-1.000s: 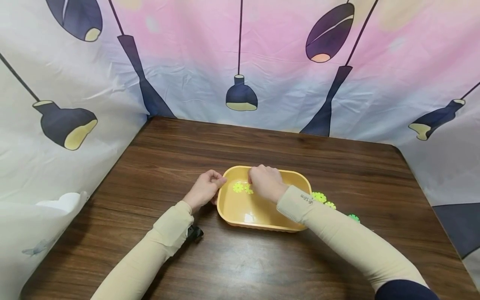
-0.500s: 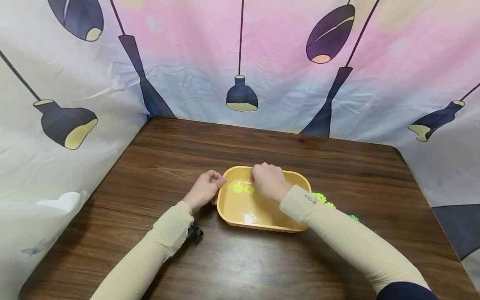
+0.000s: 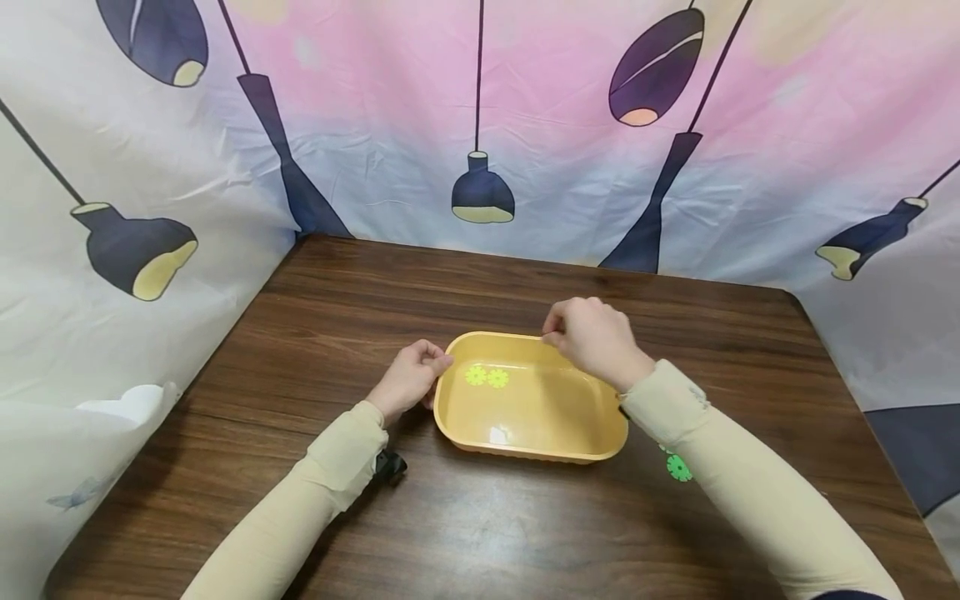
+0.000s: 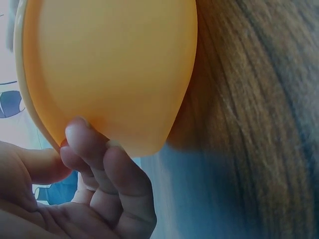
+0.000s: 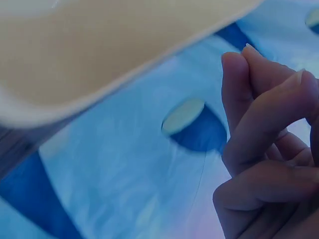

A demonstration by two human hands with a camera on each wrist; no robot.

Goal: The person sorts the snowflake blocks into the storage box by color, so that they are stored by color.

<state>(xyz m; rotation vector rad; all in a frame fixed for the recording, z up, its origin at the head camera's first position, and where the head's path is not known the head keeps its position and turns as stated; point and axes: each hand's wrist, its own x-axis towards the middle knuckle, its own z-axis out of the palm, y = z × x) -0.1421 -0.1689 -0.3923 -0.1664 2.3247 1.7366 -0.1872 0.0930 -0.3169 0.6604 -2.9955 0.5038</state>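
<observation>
A yellow plastic basin (image 3: 525, 421) stands on the wooden table. Its left rim is pinched between the thumb and fingers of my left hand (image 3: 408, 379), which the left wrist view shows against the basin wall (image 4: 114, 64). Two yellow-green snowflake discs (image 3: 487, 377) lie side by side on the basin floor, toward the back left. Above the back right rim is my right hand (image 3: 596, 337), fingers curled. In the right wrist view its thumb and index fingertips (image 5: 235, 67) meet, and nothing shows between them.
A green snowflake disc (image 3: 679, 468) lies on the table (image 3: 480, 533) right of the basin, partly beside the right sleeve (image 3: 765, 475). Other discs there are hidden by that forearm. A patterned cloth (image 3: 375, 167) hangs behind the table.
My right hand has lifted out of the basin and moved right, to above its back right rim. The two discs stay on the basin floor. My left hand keeps its place.
</observation>
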